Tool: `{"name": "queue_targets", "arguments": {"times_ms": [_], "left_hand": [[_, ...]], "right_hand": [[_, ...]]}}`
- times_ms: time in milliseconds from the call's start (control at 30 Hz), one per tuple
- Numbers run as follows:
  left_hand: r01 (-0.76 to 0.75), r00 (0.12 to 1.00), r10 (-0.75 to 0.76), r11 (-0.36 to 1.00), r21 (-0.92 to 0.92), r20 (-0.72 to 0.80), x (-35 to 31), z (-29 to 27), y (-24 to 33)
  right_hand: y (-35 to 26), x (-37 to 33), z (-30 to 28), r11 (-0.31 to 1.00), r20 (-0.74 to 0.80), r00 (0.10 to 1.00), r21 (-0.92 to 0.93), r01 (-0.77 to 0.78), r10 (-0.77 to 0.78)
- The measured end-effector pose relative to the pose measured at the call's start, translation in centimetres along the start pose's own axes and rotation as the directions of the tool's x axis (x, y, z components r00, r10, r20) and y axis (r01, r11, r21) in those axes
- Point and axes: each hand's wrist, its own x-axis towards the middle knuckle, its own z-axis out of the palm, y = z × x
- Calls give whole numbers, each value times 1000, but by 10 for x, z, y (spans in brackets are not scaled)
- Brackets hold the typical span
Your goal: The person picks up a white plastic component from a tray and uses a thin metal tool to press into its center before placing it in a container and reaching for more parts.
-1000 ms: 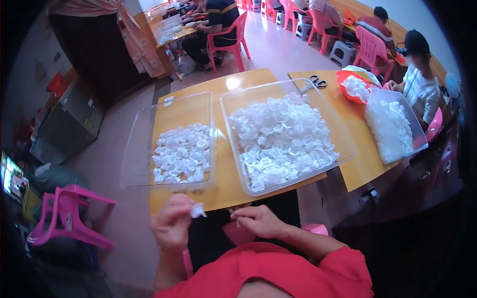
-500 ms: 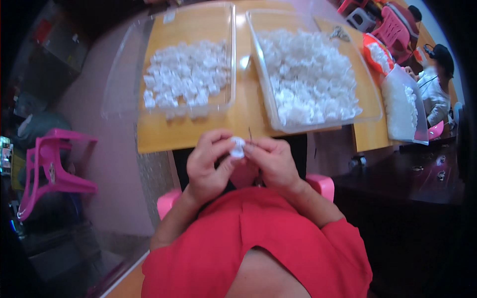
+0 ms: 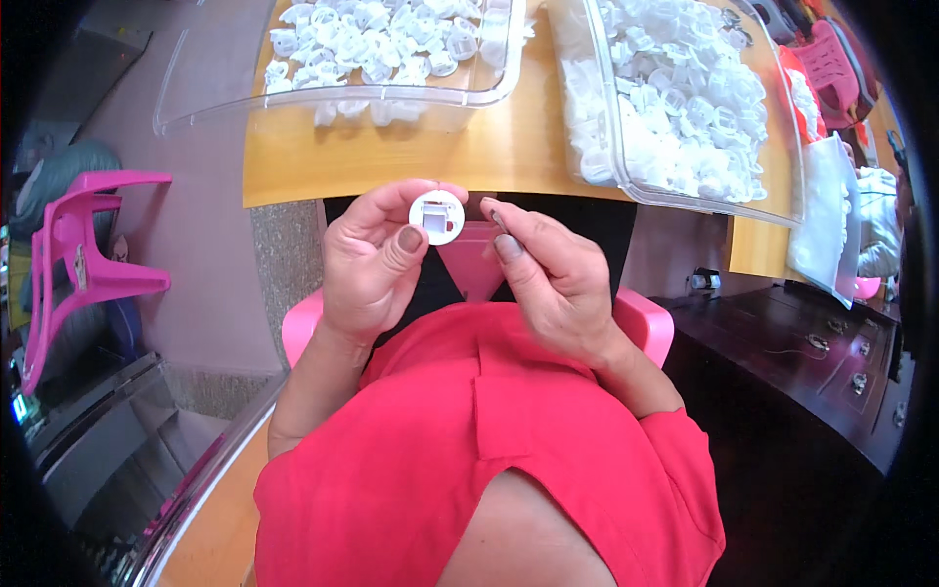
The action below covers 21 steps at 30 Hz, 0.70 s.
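My left hand pinches a round white plastic part by its edge between thumb and fingers. The part's face has a rectangular recess and a small reddish spot. Just right of it, my right hand is closed, thumb against forefinger, on a small dark thing too small to name. The two hands are apart, in front of the table's near edge. Beyond them, a clear plastic tray holds many small white plastic parts. A second clear tray at the right is heaped with similar parts.
Both trays stand on a yellow wooden table. A clear bag of white pieces stands at the right, near a dark cabinet. A pink stool is at the left. Another person's pale sleeve shows at far right.
My hands have moved apart, the right one drawing away from the white part. The part's recessed face now shows. The view has shifted, so the trays sit higher in the picture.
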Motion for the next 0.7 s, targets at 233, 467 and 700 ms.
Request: {"name": "queue_targets", "arguments": {"times_ms": [233, 467, 700], "left_hand": [[24, 995, -33, 995, 97, 91, -4, -12, -3], [-16, 996, 10, 998, 69, 86, -3, -7, -4], [-11, 998, 7, 999, 51, 64, -8, -5, -5]], "right_hand": [[4, 2, -6, 883, 156, 955, -368, 293, -252], [5, 1, -3, 797, 199, 946, -510, 324, -256], [7, 0, 1, 638, 247, 902, -641, 426, -354]]}}
